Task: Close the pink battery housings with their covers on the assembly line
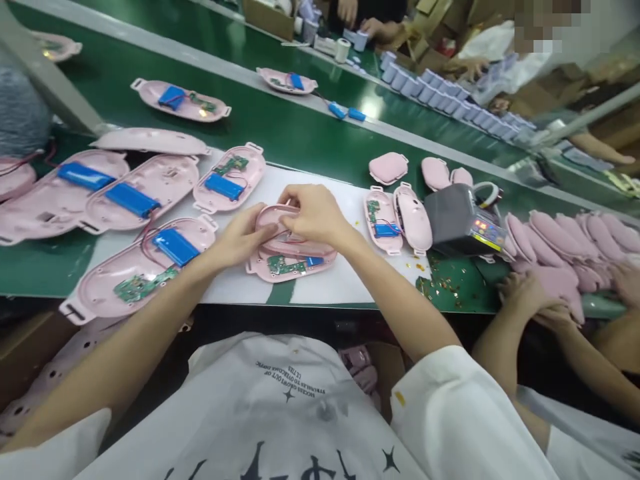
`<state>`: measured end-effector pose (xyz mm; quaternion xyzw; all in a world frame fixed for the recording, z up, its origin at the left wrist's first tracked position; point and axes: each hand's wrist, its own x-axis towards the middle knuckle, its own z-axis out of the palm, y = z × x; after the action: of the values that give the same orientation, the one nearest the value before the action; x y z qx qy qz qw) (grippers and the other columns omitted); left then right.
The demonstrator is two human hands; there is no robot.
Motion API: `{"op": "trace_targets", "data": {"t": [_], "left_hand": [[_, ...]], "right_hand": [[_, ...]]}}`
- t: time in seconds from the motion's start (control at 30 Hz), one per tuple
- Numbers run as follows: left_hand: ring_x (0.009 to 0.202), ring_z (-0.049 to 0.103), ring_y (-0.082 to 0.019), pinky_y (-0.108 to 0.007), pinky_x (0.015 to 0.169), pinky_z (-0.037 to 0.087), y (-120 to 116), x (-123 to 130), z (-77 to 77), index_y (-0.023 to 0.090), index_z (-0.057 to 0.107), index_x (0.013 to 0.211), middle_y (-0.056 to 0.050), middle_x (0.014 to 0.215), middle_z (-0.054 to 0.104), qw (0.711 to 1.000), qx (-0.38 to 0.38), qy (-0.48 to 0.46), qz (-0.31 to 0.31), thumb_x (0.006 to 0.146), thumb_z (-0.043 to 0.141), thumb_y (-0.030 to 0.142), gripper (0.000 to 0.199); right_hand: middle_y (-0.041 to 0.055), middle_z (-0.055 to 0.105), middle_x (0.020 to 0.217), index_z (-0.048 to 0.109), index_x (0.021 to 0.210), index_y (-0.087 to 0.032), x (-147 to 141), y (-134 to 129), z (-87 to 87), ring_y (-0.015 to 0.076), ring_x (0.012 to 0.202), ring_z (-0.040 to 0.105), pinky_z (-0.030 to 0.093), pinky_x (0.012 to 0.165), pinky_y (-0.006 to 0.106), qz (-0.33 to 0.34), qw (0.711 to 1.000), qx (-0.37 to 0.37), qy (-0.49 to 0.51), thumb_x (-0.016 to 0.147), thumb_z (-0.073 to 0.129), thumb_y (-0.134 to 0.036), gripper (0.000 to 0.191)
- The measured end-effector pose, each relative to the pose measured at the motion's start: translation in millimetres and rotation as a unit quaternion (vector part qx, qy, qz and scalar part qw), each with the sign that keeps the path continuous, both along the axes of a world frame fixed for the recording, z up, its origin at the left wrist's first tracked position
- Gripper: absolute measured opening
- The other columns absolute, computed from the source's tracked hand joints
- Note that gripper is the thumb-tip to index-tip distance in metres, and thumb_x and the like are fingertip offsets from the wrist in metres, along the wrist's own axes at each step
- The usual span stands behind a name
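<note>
Both my hands are on a pink plastic shell half [280, 217], held tilted above another pink shell [260, 265] that lies on white paper. A green circuit board [286, 265] and part of a blue battery [315, 261] show in the lower shell. My left hand [250, 230] grips the upper half's left edge, thumb on its inside. My right hand [315, 212] is closed at its right side, fingertips pressed to it; whether a small part is pinched there I cannot make out. Close to my left forearm lies an open shell with a blue battery [176, 247].
More open shells with batteries [133, 199] crowd the left. On the right stand a dark box with a lit display [465, 220], small golden scraps [450, 283] and a row of pink shells [575, 240]. A co-worker's hands [530, 293] are beside them. Shells also lie on the green belt [320, 140].
</note>
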<state>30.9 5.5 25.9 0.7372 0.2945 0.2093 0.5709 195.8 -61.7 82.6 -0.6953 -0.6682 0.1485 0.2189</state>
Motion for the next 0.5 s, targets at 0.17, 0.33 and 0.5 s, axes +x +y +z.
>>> {"op": "trace_targets", "data": {"t": [0.17,0.33,0.5], "left_hand": [[0.070,0.056,-0.015,-0.021,0.057,0.047,-4,-2,18.5,0.016,0.062,0.090,0.000,0.077,0.063,1.000,-0.007,0.023,-0.018,0.078,0.068,0.052,0.039],[0.062,0.062,-0.014,-0.019,0.050,0.050,-3,3,10.6,0.024,0.070,0.088,0.004,0.070,0.068,1.000,0.015,-0.012,0.001,0.080,0.068,0.048,0.025],[0.056,0.067,-0.018,-0.018,0.040,0.053,1,7,-3.9,0.029,0.075,0.086,0.003,0.069,0.073,0.995,0.060,-0.083,0.007,0.083,0.069,0.030,0.007]], "right_hand": [[0.0043,0.066,0.097,0.062,0.098,-0.020,37,-98,-9.6,0.0170,0.087,0.063,0.052,0.080,0.031,-0.224,0.920,0.253,0.201,0.082,0.060,-0.036,0.023],[-0.0001,0.057,0.071,0.047,0.085,-0.021,131,-211,-54.6,0.0156,0.062,0.060,0.058,0.062,0.033,-0.588,0.634,0.353,0.356,0.078,0.055,-0.057,0.038],[0.0094,0.064,0.084,0.051,0.087,-0.020,192,-229,-66.9,0.0248,0.083,0.068,0.060,0.070,0.038,-0.550,0.673,0.294,0.397,0.081,0.052,-0.064,0.044]]}}
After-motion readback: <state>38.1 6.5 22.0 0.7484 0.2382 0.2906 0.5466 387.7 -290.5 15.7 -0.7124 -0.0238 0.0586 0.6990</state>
